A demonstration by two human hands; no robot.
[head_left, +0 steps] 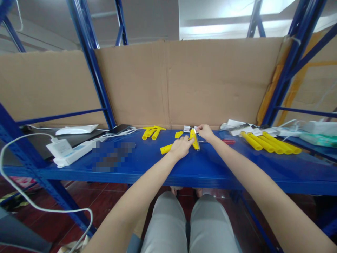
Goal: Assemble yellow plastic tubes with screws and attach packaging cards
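My left hand [181, 147] is closed around a yellow T-shaped scraper [165, 149], its handle pointing left and its crosswise head toward the right. A thin metallic strip runs along the outer side of that head. At the far end of the head, my right hand [205, 132] has its fingertips pinched together; what they hold is too small to tell. Just behind the hands lie small white-and-black pieces [186, 129]. A loose yellow part [178, 134] rests beside my left hand. Right of my right wrist is a red-handled tool [228, 141], partly hidden by the forearm.
Several yellow T-shaped tools [155, 133] lie at the back left, and several yellow handles [263, 142] at the right. A white power strip [76, 153] with cables and a dark phone [119, 129] are on the left. Cardboard [195, 80] walls the back between blue posts.
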